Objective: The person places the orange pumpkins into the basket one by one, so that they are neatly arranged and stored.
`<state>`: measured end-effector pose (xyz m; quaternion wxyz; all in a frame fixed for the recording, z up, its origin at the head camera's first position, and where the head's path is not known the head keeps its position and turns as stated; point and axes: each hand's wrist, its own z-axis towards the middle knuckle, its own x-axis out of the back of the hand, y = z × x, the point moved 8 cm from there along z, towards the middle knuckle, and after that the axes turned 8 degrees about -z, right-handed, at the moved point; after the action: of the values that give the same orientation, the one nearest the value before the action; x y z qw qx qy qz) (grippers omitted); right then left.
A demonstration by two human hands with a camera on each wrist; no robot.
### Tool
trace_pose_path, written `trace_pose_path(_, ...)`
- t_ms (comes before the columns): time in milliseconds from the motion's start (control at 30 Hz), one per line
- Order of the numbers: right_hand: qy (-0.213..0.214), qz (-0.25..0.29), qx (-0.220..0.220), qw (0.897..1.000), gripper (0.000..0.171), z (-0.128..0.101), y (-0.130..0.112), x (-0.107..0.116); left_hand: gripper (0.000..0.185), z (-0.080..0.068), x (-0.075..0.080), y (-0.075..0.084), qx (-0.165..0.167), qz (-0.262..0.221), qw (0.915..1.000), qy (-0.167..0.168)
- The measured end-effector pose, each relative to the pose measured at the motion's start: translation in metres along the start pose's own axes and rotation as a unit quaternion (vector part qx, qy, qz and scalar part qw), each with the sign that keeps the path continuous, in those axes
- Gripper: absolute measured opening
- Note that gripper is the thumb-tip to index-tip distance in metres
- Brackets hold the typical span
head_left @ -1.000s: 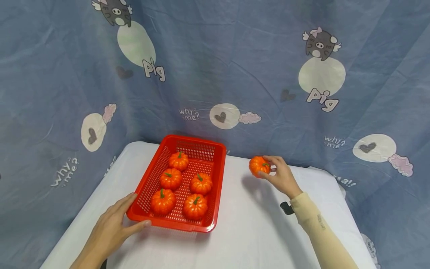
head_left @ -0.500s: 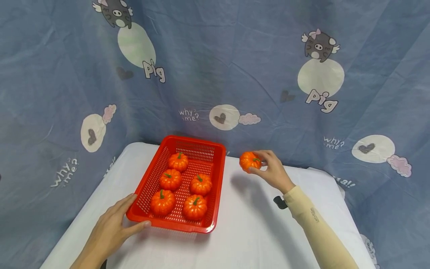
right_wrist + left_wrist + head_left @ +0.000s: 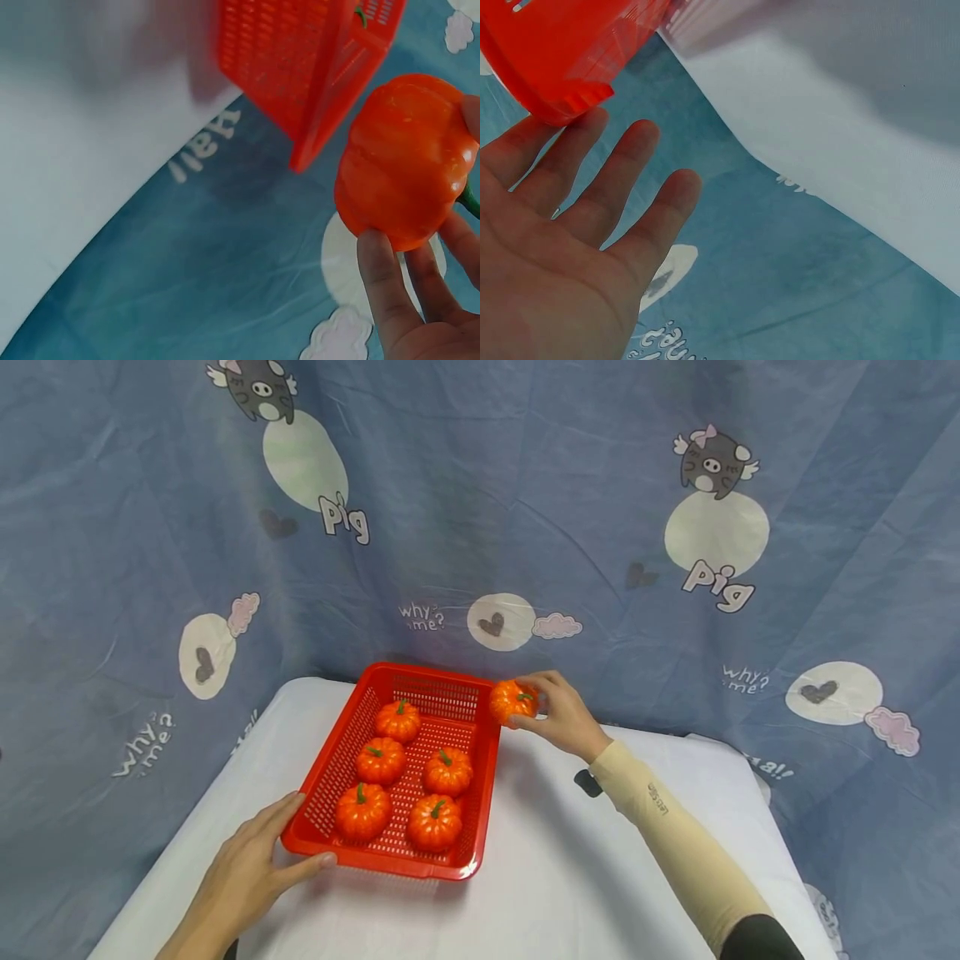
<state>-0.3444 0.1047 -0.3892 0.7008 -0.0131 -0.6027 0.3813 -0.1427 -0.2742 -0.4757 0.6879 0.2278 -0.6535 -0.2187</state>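
Behind the table we see a blue cartoon-print curtain (image 3: pixel 480 527), patterned with pigs, hearts and clouds, hanging as the backdrop. Our white table (image 3: pixel 585 868) carries everything else. On its left half, reaching to the far edge, sits a red perforated basket (image 3: pixel 483 777), long side running away from us. Inside it lie five small orange pumpkins (image 3: pixel 382 759): three along the left wall and two along the right, leaving the far right corner of the basket free.

Our left hand (image 3: pixel 243 881) lies flat against the basket's near left corner, fingers straight along the left wall and the thumb pressed to the near rim; in the left wrist view the fingers are spread and relaxed, gripping nothing.

Our right hand (image 3: pixel 558 714), in a beige sleeve, holds a sixth pumpkin (image 3: pixel 512 702) in the air just at the basket's far right corner, beside the rim. The fingers curl round the pumpkin's right side, with the thumb underneath, so the pumpkin sticks out leftward from the grip toward the basket, its green stem by the fingers.
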Motion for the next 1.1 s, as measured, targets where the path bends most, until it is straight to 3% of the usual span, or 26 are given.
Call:
trace_pose_path(267, -0.027, -0.025, 0.02, 0.999, 0.063, 0.031, -0.021, -0.022, 0.124, 0.0, 0.0, -0.001, -0.001, 0.0, 1.0, 0.002)
trace_pose_path(500, -0.056, -0.066, 0.017, 0.996, 0.06, 0.052, -0.025, -0.045, 0.123, -0.001, 0.0, 0.0, -0.006, -0.001, 1.0, 0.005)
trace_pose_path(800, -0.089, -0.08, 0.005, 0.993, 0.059, 0.06, -0.026, -0.071, 0.123, 0.0, 0.0, -0.001, 0.002, -0.005, 1.0, 0.001)
trace_pose_path(1100, -0.096, -0.09, -0.014, 0.991, 0.059, 0.063, -0.02, -0.088, 0.122, 0.0, 0.001, 0.0, -0.004, -0.007, 1.0, 0.005)
